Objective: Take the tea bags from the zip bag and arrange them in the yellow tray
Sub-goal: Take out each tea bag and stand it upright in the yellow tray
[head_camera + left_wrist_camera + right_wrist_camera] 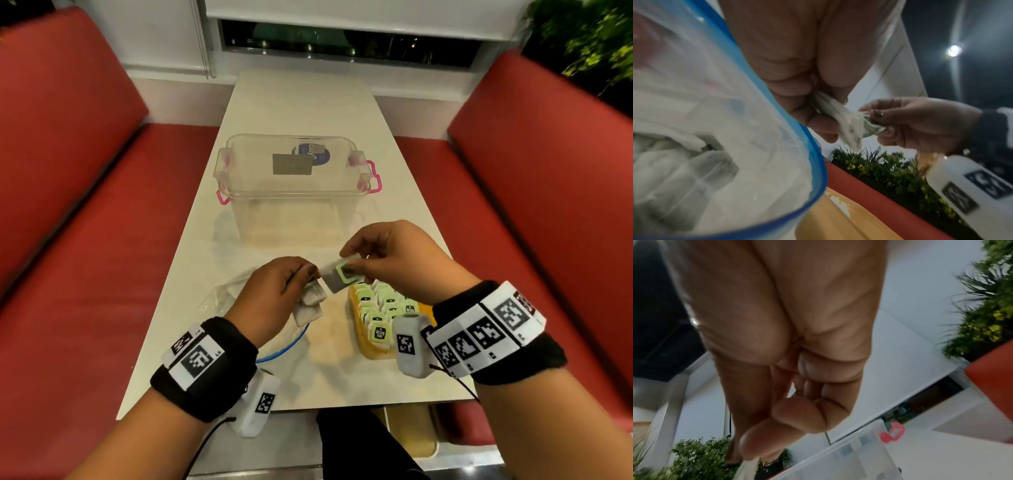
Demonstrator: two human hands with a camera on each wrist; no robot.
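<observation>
Red benches are flanking the white counter (301, 102). Near its front edge, the left hand (274, 294) is gripping tea bags (310, 305) over the zip bag (222, 298); the right hand (394, 260) is pinching one tea bag (342, 275) above the half-hidden yellow tray (368, 346).

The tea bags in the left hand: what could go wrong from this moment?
1. The left hand holds several tea bags loosely while the right hand pulls one tea bag away; strings may tangle, so others could drop.
2. The yellow tray looks nearly full, so pushing another in may disturb the rows.
</observation>
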